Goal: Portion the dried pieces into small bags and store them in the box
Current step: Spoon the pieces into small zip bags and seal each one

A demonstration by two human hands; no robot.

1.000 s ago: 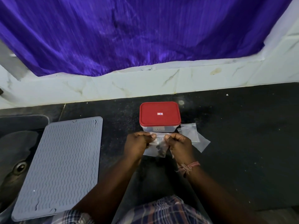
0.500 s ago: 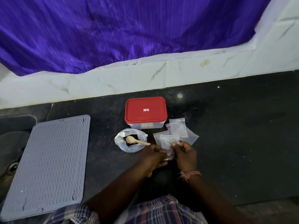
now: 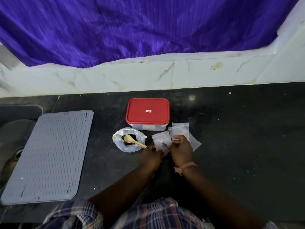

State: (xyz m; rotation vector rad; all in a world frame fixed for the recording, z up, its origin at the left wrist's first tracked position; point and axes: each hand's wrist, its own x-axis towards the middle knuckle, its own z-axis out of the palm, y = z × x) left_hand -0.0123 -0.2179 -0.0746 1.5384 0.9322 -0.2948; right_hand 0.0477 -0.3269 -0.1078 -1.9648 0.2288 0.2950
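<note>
free: bare counter (image 3: 239, 138) right of bags | blocked: box (image 3: 147, 114) ahead, spoon bag (image 3: 127, 140) left

Counting the things on the dark counter

There is one box (image 3: 147, 114) with one red lid (image 3: 147, 111). There is one wooden spoon (image 3: 134, 141) and it sits in one big open bag (image 3: 127, 139). One small bag (image 3: 160, 140) has dark bits in it. More small bags (image 3: 180, 129) lie in a pile, but I cannot count them. There is one grey mat (image 3: 49, 156). Two hands: one left hand (image 3: 152, 157), one right hand (image 3: 181, 150).
</note>
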